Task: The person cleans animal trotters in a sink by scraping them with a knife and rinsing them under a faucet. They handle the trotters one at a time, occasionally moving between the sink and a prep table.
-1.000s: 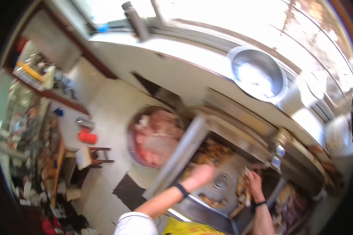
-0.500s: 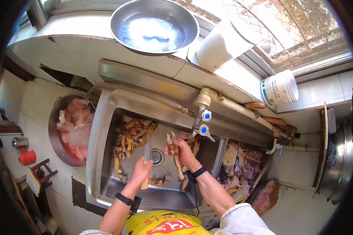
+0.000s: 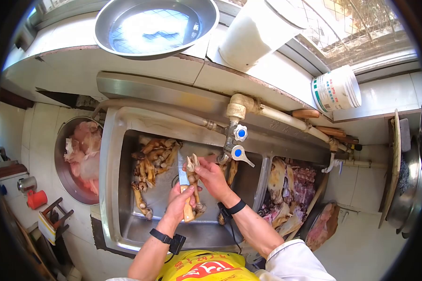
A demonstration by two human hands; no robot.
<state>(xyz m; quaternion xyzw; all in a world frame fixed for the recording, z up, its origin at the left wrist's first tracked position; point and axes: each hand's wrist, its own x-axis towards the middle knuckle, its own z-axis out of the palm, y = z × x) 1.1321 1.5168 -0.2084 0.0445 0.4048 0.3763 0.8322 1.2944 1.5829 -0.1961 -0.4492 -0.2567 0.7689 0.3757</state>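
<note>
My left hand [image 3: 176, 203] is closed round the wooden handle of a knife [image 3: 189, 213], its blade pointing up and away. In my right hand [image 3: 214, 180] is an animal trotter [image 3: 191, 165], gripped near its pale, split hoof end. The blade lies right beside the trotter, overlapping it in this view, and the trotter's lower end hangs close by my left hand. Both hands are over the steel sink [image 3: 145, 232]. A pile of brown trotters [image 3: 151, 161] fills the sink's back left corner, and another trotter [image 3: 140, 202] lies in front of it.
Valves with blue-centred handles [image 3: 239, 152] stand behind my right hand. Bony meat [image 3: 300, 187] fills the right compartment. A pot [image 3: 63, 175] of pink raw meat sits left. A water basin [image 3: 110, 44] and white bucket [image 3: 248, 40] stand on the ledge.
My left hand has brought the knife right and up against the trotter. My right hand has drawn the trotter slightly left, and the head view has shifted a little.
</note>
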